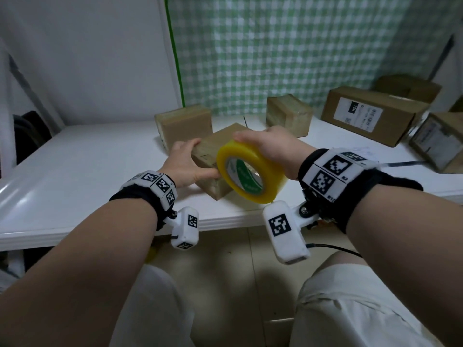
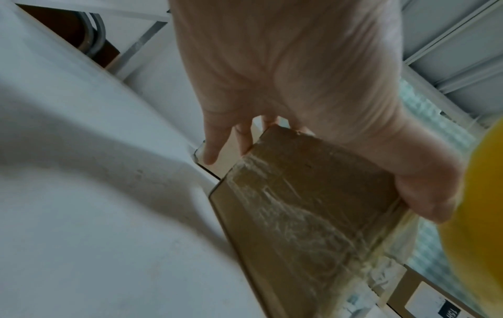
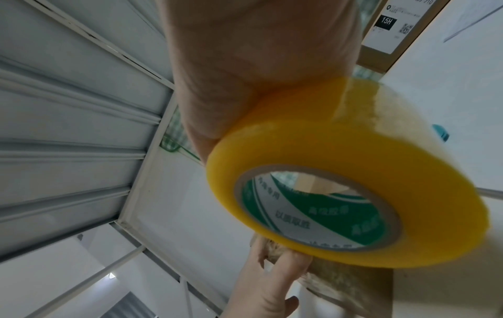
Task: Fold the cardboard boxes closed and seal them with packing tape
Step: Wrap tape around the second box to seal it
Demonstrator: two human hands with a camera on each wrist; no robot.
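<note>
Left hand (image 1: 186,163) grips box (image 1: 220,149) at its left end, fingers over the far edge, thumb on the near face; box sits on worktop (image 1: 75,171) near the front edge, already wrapped in clear tape. Small and likely light, stiff at corners, film slick, so hold by edges, not taped faces. Right hand (image 1: 270,149) grips tape roll (image 1: 250,171) by its rim, roll touching the box's near right end. Roll is rigid; hold the rim or core. More boxes (image 1: 368,113) further right.

yellow tape roll (image 1: 250,171) | brown boxes (image 1: 184,123) | white table (image 1: 87,159) | green-white checked curtain (image 1: 288,46)
</note>
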